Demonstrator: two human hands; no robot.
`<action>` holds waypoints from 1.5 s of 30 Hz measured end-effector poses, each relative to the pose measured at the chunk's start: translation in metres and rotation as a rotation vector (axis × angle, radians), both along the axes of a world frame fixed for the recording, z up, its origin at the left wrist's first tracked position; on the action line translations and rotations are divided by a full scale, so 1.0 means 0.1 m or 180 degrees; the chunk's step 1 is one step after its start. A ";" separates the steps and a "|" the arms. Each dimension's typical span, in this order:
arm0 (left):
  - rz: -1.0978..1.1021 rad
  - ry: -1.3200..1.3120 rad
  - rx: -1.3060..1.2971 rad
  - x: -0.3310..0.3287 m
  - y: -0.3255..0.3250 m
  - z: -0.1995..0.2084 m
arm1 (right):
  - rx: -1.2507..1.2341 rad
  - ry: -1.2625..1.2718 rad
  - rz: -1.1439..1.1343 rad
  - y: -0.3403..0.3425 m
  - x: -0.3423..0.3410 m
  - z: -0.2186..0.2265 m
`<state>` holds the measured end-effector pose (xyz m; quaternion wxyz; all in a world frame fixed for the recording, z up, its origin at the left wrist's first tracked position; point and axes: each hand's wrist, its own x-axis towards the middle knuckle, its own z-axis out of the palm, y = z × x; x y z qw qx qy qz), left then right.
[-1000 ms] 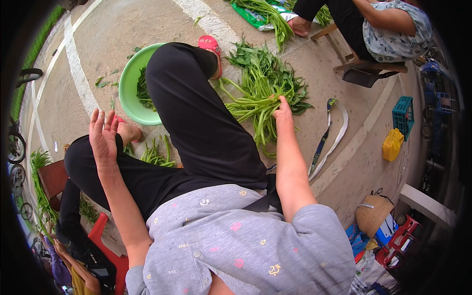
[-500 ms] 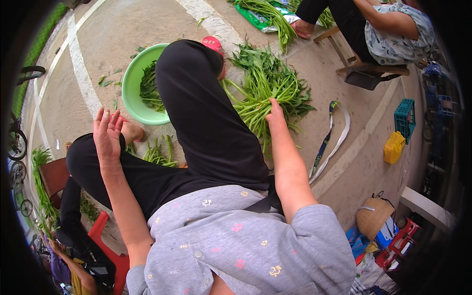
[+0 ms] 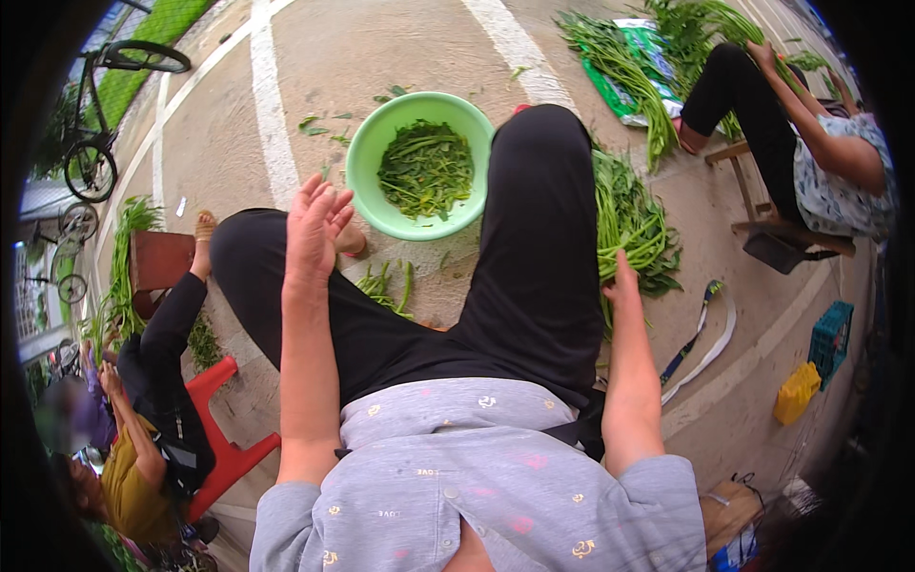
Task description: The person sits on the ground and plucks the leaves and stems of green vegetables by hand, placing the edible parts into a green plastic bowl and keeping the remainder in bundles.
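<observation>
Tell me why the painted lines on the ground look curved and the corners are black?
Head view: a fisheye lens bends the white painted line toward the rim and leaves a black border; light is soft and even, with no hard shadows; the green bowl and both hands, left and right, look sharp.

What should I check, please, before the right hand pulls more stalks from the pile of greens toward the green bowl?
1. Right hand on the pile of greens: ok, the fingers reach into the stalks beside the right leg; whether they are closed on any, cannot tell.
2. Left hand free: ok, it is raised, open and holds nothing.
3. Green bowl within reach: ok, it sits on the ground between the knees.
4. Room in the bowl: ok, cut greens cover only the bottom.
5. Path from pile to bowl: not ok, the right leg lies between them.
6. Loose stalks under the left knee: not ok, they lie outside the bowl.
</observation>
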<state>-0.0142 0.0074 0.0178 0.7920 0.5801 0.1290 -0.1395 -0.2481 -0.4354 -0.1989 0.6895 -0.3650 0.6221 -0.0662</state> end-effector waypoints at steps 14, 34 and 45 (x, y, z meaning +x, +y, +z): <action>0.1638 -0.1812 0.0746 -0.03 0.11 0.48 | -0.2368 -0.0402 0.0584 -0.35 0.62 1.16; -0.1180 0.1854 0.1927 -2.96 1.56 -2.04 | -0.5251 -0.1191 0.3659 1.46 1.98 2.90; -0.0075 0.1280 0.2804 -3.04 1.89 -2.58 | -0.4618 -0.1439 0.3441 1.34 2.02 2.88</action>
